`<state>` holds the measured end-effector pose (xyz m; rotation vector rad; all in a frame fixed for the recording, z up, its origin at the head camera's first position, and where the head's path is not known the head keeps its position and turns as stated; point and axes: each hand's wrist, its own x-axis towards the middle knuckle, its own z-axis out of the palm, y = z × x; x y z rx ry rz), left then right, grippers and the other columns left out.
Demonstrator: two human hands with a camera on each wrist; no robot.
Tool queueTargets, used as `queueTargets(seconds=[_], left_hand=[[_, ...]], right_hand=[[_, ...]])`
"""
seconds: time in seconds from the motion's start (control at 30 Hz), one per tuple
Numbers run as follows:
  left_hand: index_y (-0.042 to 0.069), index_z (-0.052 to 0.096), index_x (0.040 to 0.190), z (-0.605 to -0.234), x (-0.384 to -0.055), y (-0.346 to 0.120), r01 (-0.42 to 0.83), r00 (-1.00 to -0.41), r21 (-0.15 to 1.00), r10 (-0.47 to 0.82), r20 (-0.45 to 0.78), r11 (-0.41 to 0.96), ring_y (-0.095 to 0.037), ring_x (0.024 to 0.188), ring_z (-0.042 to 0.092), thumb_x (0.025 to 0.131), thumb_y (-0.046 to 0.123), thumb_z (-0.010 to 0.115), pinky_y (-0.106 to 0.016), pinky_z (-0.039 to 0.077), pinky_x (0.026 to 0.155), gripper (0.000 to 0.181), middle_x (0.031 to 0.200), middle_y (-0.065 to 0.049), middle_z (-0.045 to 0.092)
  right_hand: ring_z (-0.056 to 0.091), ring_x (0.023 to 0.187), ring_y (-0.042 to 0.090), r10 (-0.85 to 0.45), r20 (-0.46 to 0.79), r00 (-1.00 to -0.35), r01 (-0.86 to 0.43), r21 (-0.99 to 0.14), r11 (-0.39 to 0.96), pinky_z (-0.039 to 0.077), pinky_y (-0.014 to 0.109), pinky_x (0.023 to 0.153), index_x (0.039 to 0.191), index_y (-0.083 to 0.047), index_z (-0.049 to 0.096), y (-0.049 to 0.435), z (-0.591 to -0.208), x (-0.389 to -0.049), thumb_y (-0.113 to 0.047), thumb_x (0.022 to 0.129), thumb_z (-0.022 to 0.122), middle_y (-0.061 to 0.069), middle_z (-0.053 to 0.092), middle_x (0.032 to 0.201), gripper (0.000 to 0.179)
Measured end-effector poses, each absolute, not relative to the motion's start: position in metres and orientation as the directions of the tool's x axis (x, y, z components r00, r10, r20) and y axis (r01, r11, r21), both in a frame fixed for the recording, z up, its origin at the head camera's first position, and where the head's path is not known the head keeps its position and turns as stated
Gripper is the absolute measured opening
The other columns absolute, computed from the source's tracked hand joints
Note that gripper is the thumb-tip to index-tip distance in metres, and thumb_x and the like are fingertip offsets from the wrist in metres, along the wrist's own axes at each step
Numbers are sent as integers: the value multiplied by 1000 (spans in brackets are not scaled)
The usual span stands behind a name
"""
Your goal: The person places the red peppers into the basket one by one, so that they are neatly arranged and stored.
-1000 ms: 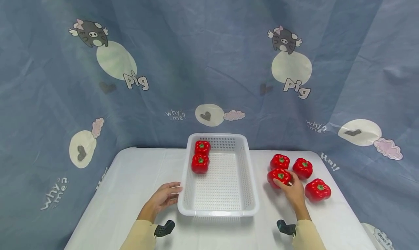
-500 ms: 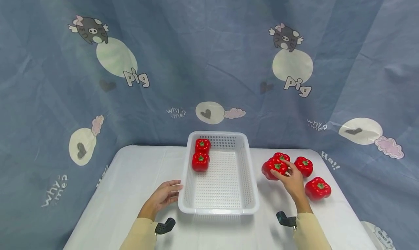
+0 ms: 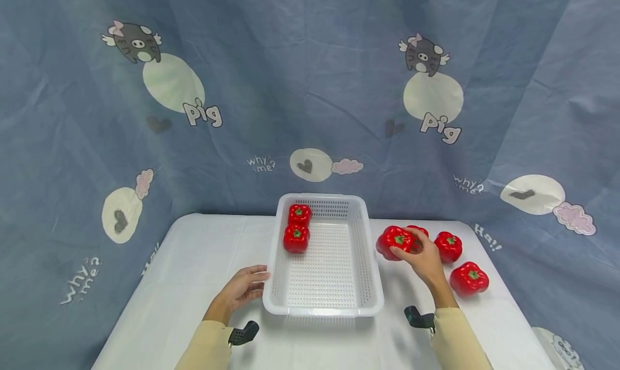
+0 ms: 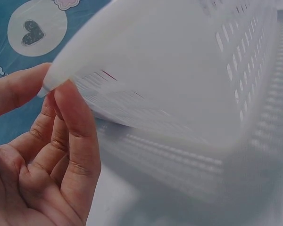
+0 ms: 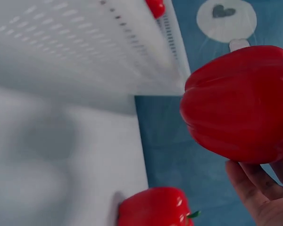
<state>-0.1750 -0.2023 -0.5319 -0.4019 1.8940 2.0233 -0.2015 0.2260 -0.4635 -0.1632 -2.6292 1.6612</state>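
Note:
My right hand (image 3: 424,256) grips a red bell pepper (image 3: 394,243) by its side, held up off the table just right of the basket. In the right wrist view that bell pepper (image 5: 240,104) fills much of the right side, with fingers (image 5: 254,186) under it. My left hand (image 3: 242,290) pinches the left rim of a white perforated plastic basket (image 3: 377,284); thumb and fingers meet on the rim in the left wrist view. Two bell peppers, a far one (image 3: 299,214) and a nearer one (image 3: 296,238), sit along the basket's left side.
On the white table (image 3: 194,262), right of the basket, stand three more bell peppers: one (image 3: 417,231) partly hidden behind the right hand, one at the back right (image 3: 448,246) and one nearer (image 3: 469,279). A blue printed curtain (image 3: 310,90) hangs behind the table.
My right hand has lifted the bell pepper and carried it left and away from me, toward the basket's right rim. The left hand stays at the left rim.

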Motion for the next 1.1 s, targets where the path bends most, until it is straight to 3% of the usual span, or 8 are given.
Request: queueTargets(seconds=[0.5,1.1], left_hand=[[-7,51,129,-531,-176,-204,-430,-901,900,79,-425,-62,-20,86,63,90,12,65,-30,57,73,46,103,-9,66],[-5,56,125,-529,-175,-201,-439,-898,898,32,-438,-33,-21,86,62,89,13,67,-31,57,72,42,104,-11,66]], right_hand=[[47,121,42,-70,55,-996,-78,-913,400,52,48,89,139,-7,47,197,-449,-207,-17,79,79,21,44,139,68],[51,119,41,-227,-1,-974,-90,-915,393,53,48,87,136,-8,51,163,-453,-229,-19,77,80,19,53,133,67]])
